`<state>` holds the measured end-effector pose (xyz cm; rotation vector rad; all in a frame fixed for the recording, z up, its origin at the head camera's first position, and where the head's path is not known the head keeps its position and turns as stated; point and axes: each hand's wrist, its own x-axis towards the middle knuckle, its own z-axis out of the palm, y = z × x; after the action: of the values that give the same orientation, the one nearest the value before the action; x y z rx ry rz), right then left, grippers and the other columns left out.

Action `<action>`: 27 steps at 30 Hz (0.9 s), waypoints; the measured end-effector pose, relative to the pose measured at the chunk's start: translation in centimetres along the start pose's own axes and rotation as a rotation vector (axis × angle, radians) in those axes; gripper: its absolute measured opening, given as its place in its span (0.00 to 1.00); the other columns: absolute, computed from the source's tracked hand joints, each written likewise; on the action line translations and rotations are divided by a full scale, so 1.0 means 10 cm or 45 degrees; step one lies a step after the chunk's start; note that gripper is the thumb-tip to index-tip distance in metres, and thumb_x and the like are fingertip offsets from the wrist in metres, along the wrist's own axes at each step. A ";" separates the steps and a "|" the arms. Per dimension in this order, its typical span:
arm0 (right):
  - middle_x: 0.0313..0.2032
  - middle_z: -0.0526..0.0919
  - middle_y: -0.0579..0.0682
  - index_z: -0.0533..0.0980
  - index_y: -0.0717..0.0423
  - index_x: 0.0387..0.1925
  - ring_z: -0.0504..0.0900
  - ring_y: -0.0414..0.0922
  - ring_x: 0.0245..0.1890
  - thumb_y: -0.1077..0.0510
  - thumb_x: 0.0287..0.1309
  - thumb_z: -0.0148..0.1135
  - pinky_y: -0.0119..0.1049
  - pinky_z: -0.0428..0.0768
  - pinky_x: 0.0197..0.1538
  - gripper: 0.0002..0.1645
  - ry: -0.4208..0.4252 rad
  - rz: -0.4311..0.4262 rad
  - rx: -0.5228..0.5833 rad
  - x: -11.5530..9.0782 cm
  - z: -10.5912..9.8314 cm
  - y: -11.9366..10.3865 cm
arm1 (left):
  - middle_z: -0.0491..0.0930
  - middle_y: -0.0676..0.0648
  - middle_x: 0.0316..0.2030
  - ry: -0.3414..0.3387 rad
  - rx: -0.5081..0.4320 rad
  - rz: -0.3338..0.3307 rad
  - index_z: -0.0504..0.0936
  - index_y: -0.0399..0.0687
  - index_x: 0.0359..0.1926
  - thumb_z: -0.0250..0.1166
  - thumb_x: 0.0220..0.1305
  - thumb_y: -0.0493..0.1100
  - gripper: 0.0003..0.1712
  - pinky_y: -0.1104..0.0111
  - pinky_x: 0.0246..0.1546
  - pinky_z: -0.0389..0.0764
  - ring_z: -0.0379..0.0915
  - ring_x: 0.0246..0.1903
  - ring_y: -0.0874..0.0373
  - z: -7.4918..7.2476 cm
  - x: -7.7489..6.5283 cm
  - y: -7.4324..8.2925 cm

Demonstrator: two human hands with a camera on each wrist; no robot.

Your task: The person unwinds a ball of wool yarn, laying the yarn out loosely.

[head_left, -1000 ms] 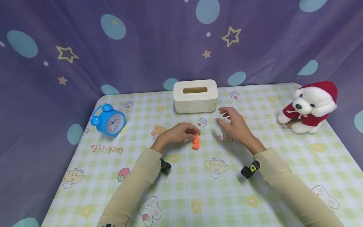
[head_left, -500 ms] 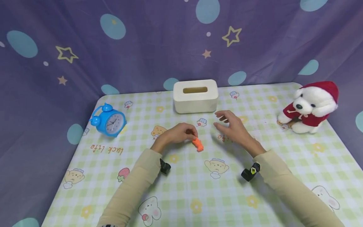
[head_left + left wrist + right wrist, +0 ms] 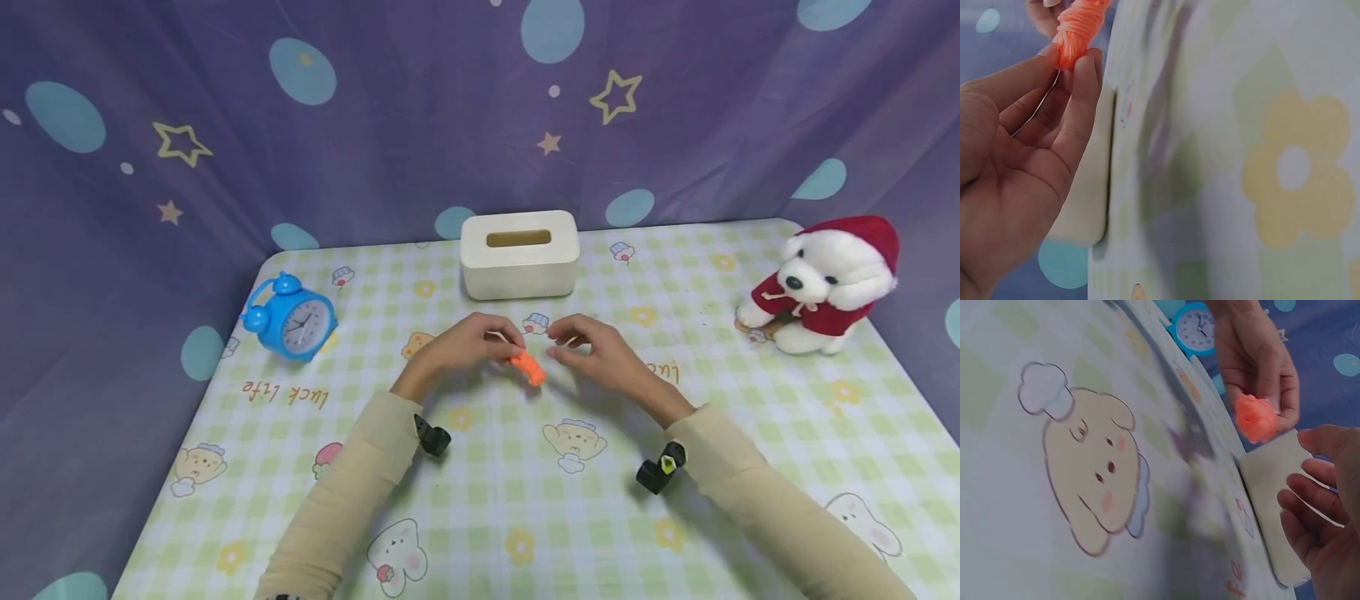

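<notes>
A small wound bundle of orange yarn (image 3: 529, 367) is up over the middle of the table. My left hand (image 3: 467, 343) pinches one end of it between thumb and fingers. The windings of the yarn (image 3: 1080, 30) show clearly in the left wrist view, with its far end cut off by the frame. My right hand (image 3: 602, 357) is just to the right, fingers bent and spread, holding nothing. In the right wrist view the yarn's (image 3: 1256, 419) free end faces the right hand (image 3: 1329, 494), with a gap between them.
A cream tissue box (image 3: 519, 279) stands behind the hands. To the left is a blue alarm clock (image 3: 296, 323); at the right sits a white plush dog (image 3: 825, 287) in red clothes. A checked cloth (image 3: 480, 517) covers the table, and a purple curtain (image 3: 420, 125) hangs behind.
My left hand has lifted the yarn bundle slightly, and its free end has swung to the right. My right hand has come left and a little nearer, close to the yarn.
</notes>
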<state>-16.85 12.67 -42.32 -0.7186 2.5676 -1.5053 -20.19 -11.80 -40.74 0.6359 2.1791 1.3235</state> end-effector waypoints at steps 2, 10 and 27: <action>0.46 0.83 0.55 0.77 0.61 0.49 0.82 0.47 0.45 0.58 0.59 0.65 0.43 0.80 0.51 0.17 -0.035 -0.001 0.025 -0.01 0.03 -0.01 | 0.83 0.49 0.38 0.005 -0.023 0.010 0.83 0.45 0.39 0.64 0.63 0.38 0.05 0.69 0.41 0.79 0.78 0.35 0.59 -0.01 0.00 0.02; 0.44 0.85 0.48 0.81 0.53 0.46 0.82 0.42 0.43 0.56 0.61 0.64 0.34 0.81 0.50 0.12 -0.115 0.000 0.119 -0.03 0.16 -0.01 | 0.83 0.48 0.40 -0.022 -0.059 0.049 0.83 0.44 0.41 0.65 0.62 0.38 0.06 0.68 0.40 0.77 0.80 0.37 0.57 -0.02 -0.02 0.08; 0.34 0.86 0.50 0.82 0.50 0.36 0.84 0.45 0.33 0.53 0.60 0.65 0.30 0.80 0.38 0.06 0.061 -0.012 0.106 -0.04 0.15 -0.10 | 0.81 0.44 0.42 0.163 -0.244 0.033 0.82 0.39 0.41 0.65 0.62 0.37 0.07 0.54 0.50 0.80 0.80 0.39 0.56 -0.16 -0.11 0.01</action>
<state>-15.72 11.21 -42.26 -0.6941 2.5209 -1.6405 -20.38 -13.45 -39.84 0.5188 2.1139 1.6035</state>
